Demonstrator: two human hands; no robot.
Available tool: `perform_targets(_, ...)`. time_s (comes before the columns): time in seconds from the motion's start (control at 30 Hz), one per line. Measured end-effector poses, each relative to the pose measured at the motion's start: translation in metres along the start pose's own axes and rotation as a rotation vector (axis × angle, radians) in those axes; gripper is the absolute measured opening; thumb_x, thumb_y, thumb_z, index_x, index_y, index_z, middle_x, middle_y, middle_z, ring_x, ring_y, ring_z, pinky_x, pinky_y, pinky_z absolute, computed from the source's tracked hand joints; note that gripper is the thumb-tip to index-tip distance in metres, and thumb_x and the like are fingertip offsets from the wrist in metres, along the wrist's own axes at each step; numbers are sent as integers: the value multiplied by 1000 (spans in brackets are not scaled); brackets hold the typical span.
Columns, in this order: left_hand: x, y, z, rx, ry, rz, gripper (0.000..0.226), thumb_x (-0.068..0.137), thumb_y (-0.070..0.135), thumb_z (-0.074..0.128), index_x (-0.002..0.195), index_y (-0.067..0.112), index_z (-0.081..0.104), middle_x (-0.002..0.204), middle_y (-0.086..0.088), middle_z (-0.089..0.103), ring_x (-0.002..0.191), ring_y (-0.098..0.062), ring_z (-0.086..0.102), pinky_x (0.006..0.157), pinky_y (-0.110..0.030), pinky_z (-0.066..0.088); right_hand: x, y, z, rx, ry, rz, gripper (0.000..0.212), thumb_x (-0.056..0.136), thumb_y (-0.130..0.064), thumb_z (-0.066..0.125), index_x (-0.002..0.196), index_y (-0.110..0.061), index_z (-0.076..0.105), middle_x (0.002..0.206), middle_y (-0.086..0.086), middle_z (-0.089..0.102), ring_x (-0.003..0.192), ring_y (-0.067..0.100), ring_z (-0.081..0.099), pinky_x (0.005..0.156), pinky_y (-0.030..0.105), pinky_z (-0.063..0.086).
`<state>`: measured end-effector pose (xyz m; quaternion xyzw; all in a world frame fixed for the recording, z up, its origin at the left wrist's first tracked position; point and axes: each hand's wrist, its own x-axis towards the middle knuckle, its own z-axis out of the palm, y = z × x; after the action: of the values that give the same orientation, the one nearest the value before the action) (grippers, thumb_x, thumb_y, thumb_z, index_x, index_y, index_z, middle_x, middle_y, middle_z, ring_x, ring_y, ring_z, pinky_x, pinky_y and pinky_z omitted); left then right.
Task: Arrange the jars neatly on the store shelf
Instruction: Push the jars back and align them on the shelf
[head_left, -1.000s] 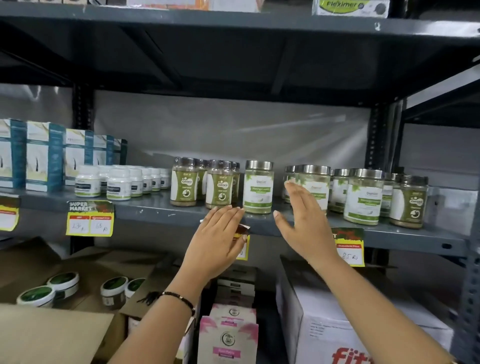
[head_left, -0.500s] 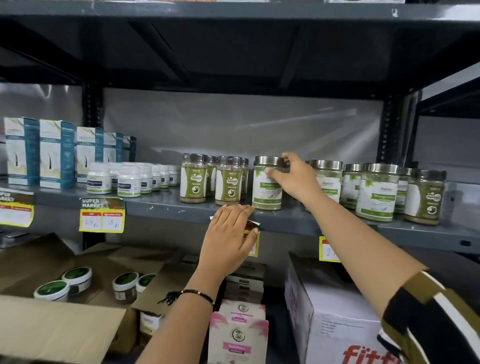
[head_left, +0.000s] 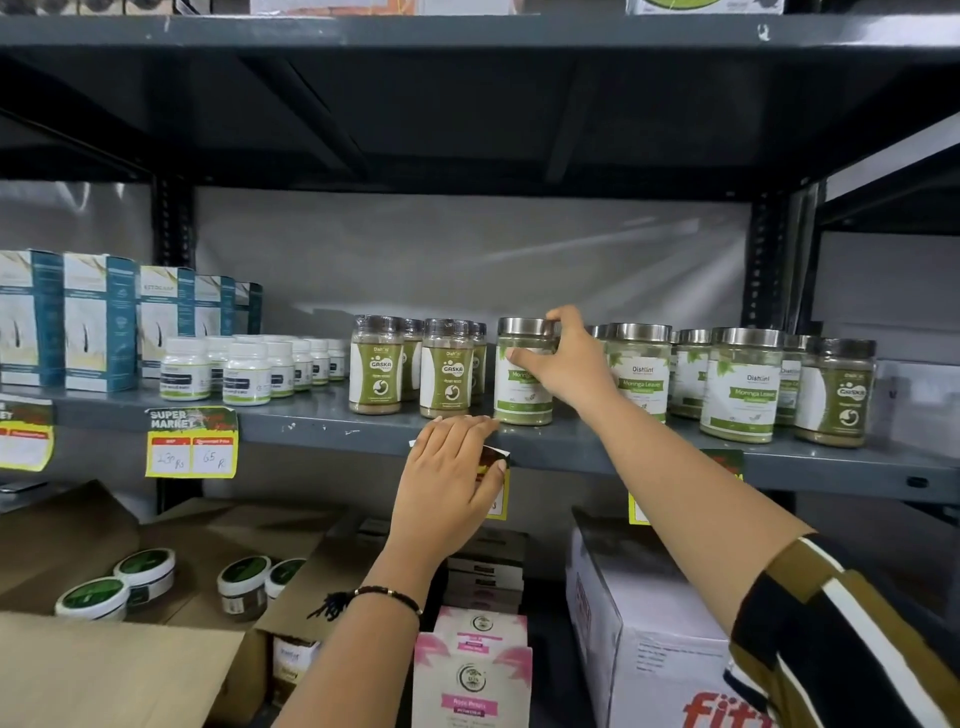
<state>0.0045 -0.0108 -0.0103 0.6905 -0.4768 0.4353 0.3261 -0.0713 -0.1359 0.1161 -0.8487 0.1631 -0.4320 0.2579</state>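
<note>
A moringa jar (head_left: 521, 395) with a steel lid and white-green label stands upright on the grey shelf (head_left: 332, 423). My right hand (head_left: 569, 361) grips its upper part, thumb across the front and fingers over the lid. To its left stand two Gaska jars (head_left: 376, 366) with dark lids, with more behind. To its right is a group of several moringa jars (head_left: 742, 387) and one Gaska jar (head_left: 837, 397) at the far right. My left hand (head_left: 448, 486) rests flat on the shelf's front edge, covering a price tag.
Small white bottles (head_left: 244, 371) and teal-white boxes (head_left: 98, 322) fill the shelf's left part. Below are open cardboard boxes with round tubs (head_left: 148, 571), pink packets (head_left: 471, 675) and a white carton (head_left: 644, 623). Yellow price tags (head_left: 191, 441) hang off the shelf edge. Another shelf runs overhead.
My right hand rose from the shelf edge and closed on the steel-lidded moringa jar. My left hand stayed on the shelf's front edge.
</note>
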Motion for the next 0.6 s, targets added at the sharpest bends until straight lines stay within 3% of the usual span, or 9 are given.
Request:
perform_targets(0.13, 0, 3, 0, -1, -5, -33, 39, 88, 35, 43, 117, 14, 57, 116, -1, 60, 112, -18, 47, 103, -30, 23, 16, -11, -10, -34, -24, 4, 52, 74, -44, 73, 108, -12, 48, 104, 6, 60, 85, 22, 59, 71, 35, 49)
perform_targets(0.33, 0, 4, -1, 13, -17, -52, 38, 87, 36, 44, 116, 14, 57, 115, -1, 60, 112, -19, 47, 102, -28, 21, 30, -28, -22, -120, -142, 24, 45, 74, -45, 74, 85, -13, 44, 77, 2, 53, 69, 16, 49, 59, 31, 40)
perform_targets(0.43, 0, 5, -2, 18, -16, -48, 38, 87, 36, 44, 115, 14, 57, 115, -1, 60, 111, -18, 45, 102, -29, 21, 31, -31, -25, -145, -151, 24, 43, 74, -42, 75, 71, -17, 39, 82, 4, 58, 76, 19, 53, 69, 35, 45)
perform_targets(0.6, 0, 5, -3, 22, -34, -52, 39, 87, 36, 44, 116, 14, 57, 114, -1, 61, 111, -17, 45, 102, -28, 21, 26, -31, -22, -128, -61, 10, 43, 70, -42, 77, 70, -16, 42, 82, 6, 60, 76, 21, 56, 65, 35, 46)
